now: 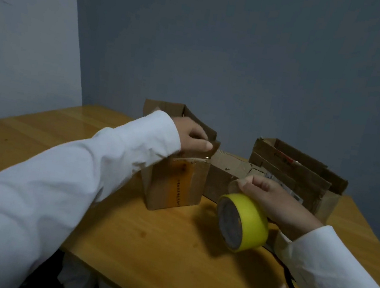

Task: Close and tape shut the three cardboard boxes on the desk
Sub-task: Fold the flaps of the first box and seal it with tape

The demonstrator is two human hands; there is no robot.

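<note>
Three cardboard boxes stand on the wooden desk [157,244]. The nearest box [175,185] is at the centre with its flaps up and an orange tape strip down its front. My left hand [192,137] reaches over it and pinches a right-side flap. A lower box [226,171] sits behind it, its top flaps down. The right box [301,176] is open with flaps standing. My right hand [271,201] holds a yellow tape roll [244,222] above the desk, in front of the lower box, fingers curled at the roll's top.
The desk stands in a corner against grey walls. A black and yellow object [294,283] lies on the desk under my right sleeve. The desk's front edge runs diagonally at the lower middle, with white fabric [82,280] below it.
</note>
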